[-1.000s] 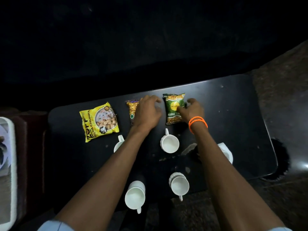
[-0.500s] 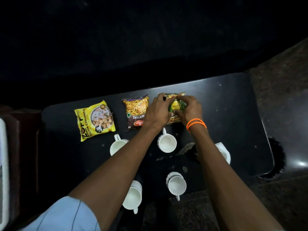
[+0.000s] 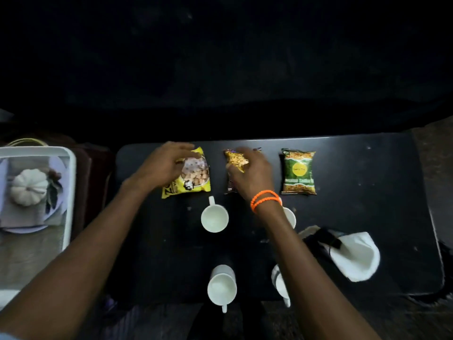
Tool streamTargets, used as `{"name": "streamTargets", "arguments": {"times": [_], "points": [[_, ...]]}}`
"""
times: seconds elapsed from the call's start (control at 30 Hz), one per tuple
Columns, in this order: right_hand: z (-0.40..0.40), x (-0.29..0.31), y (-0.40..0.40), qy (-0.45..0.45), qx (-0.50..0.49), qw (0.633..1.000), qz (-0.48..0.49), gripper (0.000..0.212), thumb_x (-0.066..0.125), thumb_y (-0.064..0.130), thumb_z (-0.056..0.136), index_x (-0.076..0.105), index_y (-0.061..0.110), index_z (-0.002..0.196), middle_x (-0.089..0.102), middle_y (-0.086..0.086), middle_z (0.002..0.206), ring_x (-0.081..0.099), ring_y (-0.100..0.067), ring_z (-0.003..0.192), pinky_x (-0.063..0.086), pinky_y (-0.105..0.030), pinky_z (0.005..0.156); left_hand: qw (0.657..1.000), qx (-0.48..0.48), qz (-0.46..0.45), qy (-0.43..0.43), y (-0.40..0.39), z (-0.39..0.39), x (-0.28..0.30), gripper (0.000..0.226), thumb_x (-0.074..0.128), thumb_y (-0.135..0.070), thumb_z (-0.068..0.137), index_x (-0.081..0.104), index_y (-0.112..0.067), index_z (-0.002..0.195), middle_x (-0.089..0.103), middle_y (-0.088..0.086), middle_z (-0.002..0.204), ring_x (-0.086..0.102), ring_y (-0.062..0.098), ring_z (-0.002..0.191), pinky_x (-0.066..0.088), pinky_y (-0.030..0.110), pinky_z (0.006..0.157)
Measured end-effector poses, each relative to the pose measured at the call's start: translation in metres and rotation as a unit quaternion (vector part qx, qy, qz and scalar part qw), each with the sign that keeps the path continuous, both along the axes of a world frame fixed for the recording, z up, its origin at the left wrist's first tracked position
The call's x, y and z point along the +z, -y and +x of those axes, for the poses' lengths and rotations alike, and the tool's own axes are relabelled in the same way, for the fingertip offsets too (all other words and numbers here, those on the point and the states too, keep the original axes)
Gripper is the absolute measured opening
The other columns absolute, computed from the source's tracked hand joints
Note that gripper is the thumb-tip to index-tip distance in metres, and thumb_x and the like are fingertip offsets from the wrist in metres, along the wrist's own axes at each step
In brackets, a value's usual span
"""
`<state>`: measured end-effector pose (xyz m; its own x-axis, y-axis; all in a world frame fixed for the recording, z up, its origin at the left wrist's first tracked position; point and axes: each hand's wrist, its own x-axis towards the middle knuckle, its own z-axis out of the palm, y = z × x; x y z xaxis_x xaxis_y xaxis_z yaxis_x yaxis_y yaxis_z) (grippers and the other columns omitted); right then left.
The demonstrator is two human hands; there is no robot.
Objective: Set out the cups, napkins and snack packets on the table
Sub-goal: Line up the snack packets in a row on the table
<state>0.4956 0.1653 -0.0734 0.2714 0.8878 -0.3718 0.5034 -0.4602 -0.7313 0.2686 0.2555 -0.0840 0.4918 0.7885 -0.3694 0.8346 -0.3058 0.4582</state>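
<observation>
Three snack packets lie in a row along the far side of the black table. My left hand rests on the yellow packet at the left, fingers curled over its top. My right hand grips the middle orange mixture packet. The green packet lies free at the right. Nearer me stand several white cups: one mid-table, one partly behind my right wrist, one and one at the front edge. White napkins lie at the right.
A white tray stands left of the table, holding a plate and a small white pumpkin. A black object lies on the napkins. Beyond the table all is dark.
Both hands left the green packet and shifted left: the left hand now lies on the yellow packet, the right holds the mixture packet. The view has swung left, showing the tray.
</observation>
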Motion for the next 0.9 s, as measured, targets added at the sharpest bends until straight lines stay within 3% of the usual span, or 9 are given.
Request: {"name": "streamTargets", "arguments": {"times": [0.13, 0.27, 0.37, 0.43, 0.53, 0.6, 0.67, 0.8, 0.9], "points": [[-0.067, -0.005, -0.016, -0.032, 0.091, 0.993, -0.063, 0.036, 0.076, 0.029, 0.086, 0.074, 0.013, 0.119, 0.074, -0.016, 0.114, 0.069, -0.032, 0.106, 0.052, -0.03, 0.087, 0.986, -0.108, -0.058, -0.113, 0.014, -0.044, -0.01, 0.076, 0.076, -0.014, 0.089, 0.045, -0.033, 0.156, 0.024, -0.002, 0.172, 0.027, 0.027, 0.156, 0.032, 0.054, 0.121], [-0.102, -0.013, -0.025, -0.003, 0.118, 0.991, -0.07, 0.056, 0.074, 0.025, 0.086, 0.06, 0.015, 0.139, 0.062, -0.02, 0.135, 0.06, -0.036, 0.123, 0.051, -0.038, 0.1, 0.988, -0.002, 0.047, -0.15, 0.037, -0.042, -0.023, 0.073, 0.071, -0.045, 0.09, 0.045, -0.027, 0.156, 0.042, 0.009, 0.158, 0.046, 0.034, 0.136, 0.048, 0.05, 0.104], [-0.112, -0.017, -0.025, 0.015, 0.127, 0.99, -0.056, 0.056, 0.069, 0.019, 0.087, 0.058, 0.015, 0.142, 0.059, -0.017, 0.139, 0.057, -0.035, 0.126, 0.049, -0.038, 0.101, 0.973, 0.082, 0.116, -0.179, 0.045, -0.031, -0.029, 0.061, 0.067, -0.052, 0.089, 0.059, -0.013, 0.135, 0.055, 0.013, 0.131, 0.055, 0.034, 0.118, 0.051, 0.049, 0.092], [-0.117, -0.02, -0.024, 0.018, 0.156, 0.985, -0.068, 0.047, 0.064, 0.017, 0.09, 0.063, 0.014, 0.137, 0.064, -0.017, 0.135, 0.06, -0.036, 0.123, 0.051, -0.037, 0.098, 0.976, 0.11, 0.116, -0.15, 0.047, -0.031, -0.033, 0.064, 0.072, -0.053, 0.084, 0.059, -0.012, 0.132, 0.053, 0.012, 0.129, 0.054, 0.032, 0.116, 0.049, 0.048, 0.091], [-0.118, -0.02, -0.024, 0.028, 0.195, 0.976, -0.088, 0.036, 0.065, 0.019, 0.091, 0.07, 0.016, 0.127, 0.07, -0.018, 0.125, 0.065, -0.037, 0.114, 0.054, -0.038, 0.093, 0.985, 0.153, 0.028, -0.077, 0.047, -0.036, -0.037, 0.079, 0.078, -0.046, 0.084, 0.046, -0.022, 0.152, 0.039, 0.009, 0.157, 0.038, 0.034, 0.144, 0.04, 0.057, 0.109], [-0.109, -0.018, -0.023, 0.039, 0.174, 0.982, -0.064, 0.038, 0.066, 0.015, 0.09, 0.069, 0.016, 0.128, 0.07, -0.017, 0.125, 0.066, -0.036, 0.113, 0.055, -0.039, 0.095, 0.987, 0.148, -0.018, -0.053, 0.045, -0.041, -0.041, 0.083, 0.077, -0.046, 0.088, 0.039, -0.027, 0.159, 0.028, 0.005, 0.169, 0.023, 0.032, 0.157, 0.03, 0.057, 0.12], [-0.09, -0.015, -0.021, 0.107, 0.121, 0.987, -0.015, 0.042, 0.064, 0.008, 0.09, 0.068, 0.016, 0.131, 0.068, -0.015, 0.128, 0.063, -0.035, 0.118, 0.054, -0.042, 0.098, 0.992, 0.113, -0.026, -0.044, 0.041, -0.046, -0.045, 0.084, 0.076, -0.044, 0.089, 0.035, -0.029, 0.161, 0.023, 0.003, 0.172, 0.016, 0.029, 0.161, 0.024, 0.055, 0.125], [-0.036, -0.014, -0.015, 0.276, 0.04, 0.958, -0.06, 0.051, 0.066, 0.011, 0.088, 0.061, 0.026, 0.137, 0.052, -0.009, 0.146, 0.048, -0.036, 0.129, 0.048, -0.046, 0.102, 0.997, 0.029, -0.03, -0.065, 0.031, -0.049, -0.05, 0.084, 0.075, -0.04, 0.091, 0.03, -0.036, 0.162, 0.013, -0.004, 0.175, 0.007, 0.021, 0.163, 0.011, 0.051, 0.128], [-0.018, -0.023, -0.005, 0.253, 0.054, 0.958, -0.124, 0.063, 0.07, 0.006, 0.088, 0.052, 0.024, 0.145, 0.035, -0.009, 0.159, 0.04, -0.038, 0.136, 0.047, -0.05, 0.106, 0.996, -0.009, -0.042, -0.081, 0.025, -0.048, -0.054, 0.083, 0.073, -0.036, 0.093, 0.026, -0.04, 0.162, 0.006, -0.007, 0.175, -0.001, 0.017, 0.163, -0.002, 0.052, 0.127]]}}
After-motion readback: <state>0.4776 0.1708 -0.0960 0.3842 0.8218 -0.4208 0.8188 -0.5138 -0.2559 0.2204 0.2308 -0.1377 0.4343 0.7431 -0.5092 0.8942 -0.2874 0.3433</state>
